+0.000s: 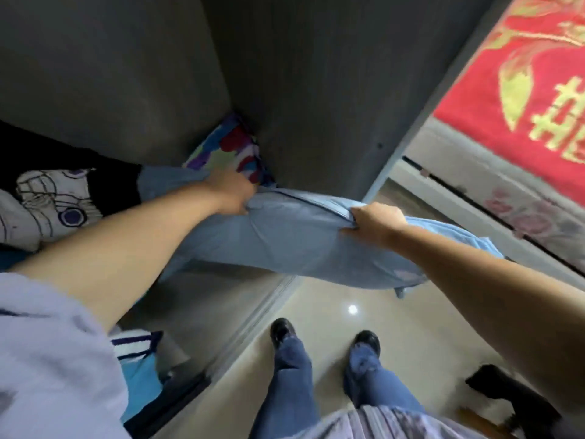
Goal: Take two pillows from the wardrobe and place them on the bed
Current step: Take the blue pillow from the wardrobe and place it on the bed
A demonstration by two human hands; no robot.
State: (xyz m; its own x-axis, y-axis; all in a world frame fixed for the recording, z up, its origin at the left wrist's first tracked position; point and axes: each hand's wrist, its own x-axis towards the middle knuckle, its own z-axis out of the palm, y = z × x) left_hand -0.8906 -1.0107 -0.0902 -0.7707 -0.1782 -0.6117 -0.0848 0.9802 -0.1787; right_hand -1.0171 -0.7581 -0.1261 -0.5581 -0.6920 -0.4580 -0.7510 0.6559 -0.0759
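both hands' fingers (361, 213) pinch the blue pillow's (285, 245) top edge.

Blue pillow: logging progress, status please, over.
Left hand and right hand both grip the blue pillow. Pillow half out of the wardrobe. Patterned bedding behind; nothing blocking.

The red woven bedspread (519, 87) at the upper right carries large gold-yellow Chinese characters beside a gold leaf pattern; they are cut off at the frame edge and too blurred to read. No other writing shows.
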